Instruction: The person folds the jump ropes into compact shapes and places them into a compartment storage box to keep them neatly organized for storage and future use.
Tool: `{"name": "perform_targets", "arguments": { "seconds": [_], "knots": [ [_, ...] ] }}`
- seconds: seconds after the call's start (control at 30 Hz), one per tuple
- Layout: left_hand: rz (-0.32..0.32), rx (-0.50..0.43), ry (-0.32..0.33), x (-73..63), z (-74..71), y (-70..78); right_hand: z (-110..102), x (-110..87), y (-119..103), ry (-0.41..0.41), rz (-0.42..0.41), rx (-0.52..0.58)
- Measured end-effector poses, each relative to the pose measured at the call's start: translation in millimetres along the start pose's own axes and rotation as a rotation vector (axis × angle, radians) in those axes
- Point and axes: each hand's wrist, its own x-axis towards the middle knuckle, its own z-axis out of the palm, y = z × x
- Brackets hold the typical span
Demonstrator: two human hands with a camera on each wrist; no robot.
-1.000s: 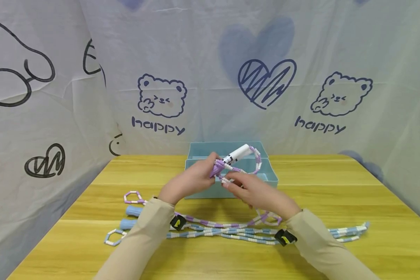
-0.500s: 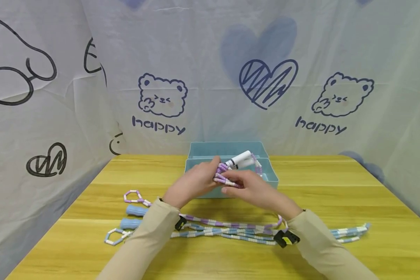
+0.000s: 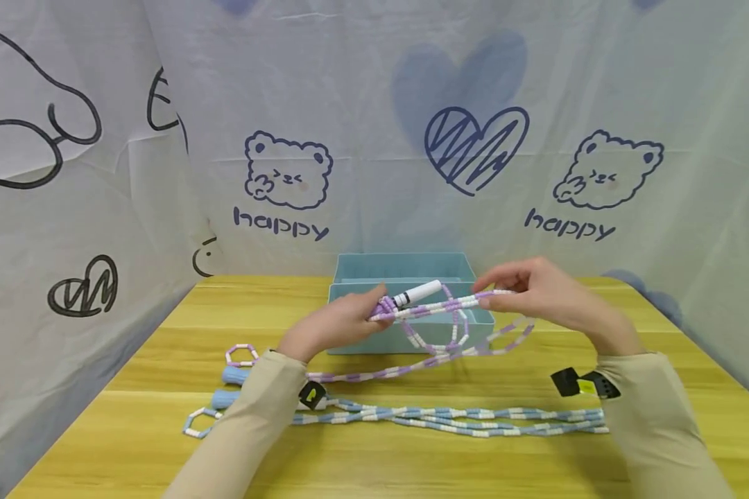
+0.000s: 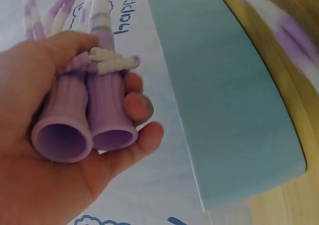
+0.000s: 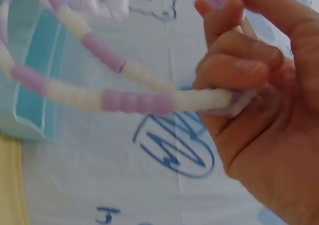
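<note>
My left hand [image 3: 340,322] grips the two purple handles [image 4: 107,103] of a purple-and-white beaded jump rope [image 3: 433,308] side by side, the fingers curled round them. White upper sections [image 3: 418,294] of the handles point up and right in front of the blue box. Out to the right, my right hand [image 3: 546,301] holds folded strands of the same rope between thumb and fingers, stretching them level from the left hand. A loop of strand [image 5: 137,101] runs into its curled fingers in the right wrist view. More of the rope hangs below in a slack curve.
The light blue open box [image 3: 356,339] stands at the back middle of the wooden table [image 3: 649,326]. A blue-and-white beaded jump rope [image 3: 449,419] lies lengthwise in front, its blue handles [image 3: 226,399] at the left. A printed cloth [image 3: 374,125] hangs behind.
My right hand has moved right and up from beside the left hand, drawing out the strands. The lower purple rope has risen off the table. My left hand stays nearly in place.
</note>
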Motion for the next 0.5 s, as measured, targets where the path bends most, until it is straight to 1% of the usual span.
{"name": "perform_targets", "arguments": {
  "seconds": [0.1, 0.17, 0.23, 0.3, 0.37, 0.5],
  "knots": [
    [0.006, -0.034, -0.039, -0.2, -2.2, -1.2, -10.7, -2.5, 4.9, -0.035, 0.055, -0.052],
    [-0.004, -0.048, -0.049, -0.8, -3.1, -2.5, -15.1, -2.8, 9.1, -0.048, 0.085, -0.082],
    [-0.008, -0.052, -0.05, -1.6, -3.9, -3.3, -18.6, -2.9, 13.1, -0.038, 0.107, -0.104],
    [-0.005, -0.047, -0.054, -3.0, -4.1, -3.8, -20.9, -3.5, 16.8, 0.01, 0.104, -0.107],
    [0.006, -0.037, -0.064, -3.9, -4.0, -3.0, -22.6, -4.7, 19.4, 0.083, 0.075, -0.086],
    [0.056, -0.003, -0.096, -4.1, -4.3, 3.0, -21.7, -4.1, 19.4, 0.241, -0.06, -0.01]
  ]
}}
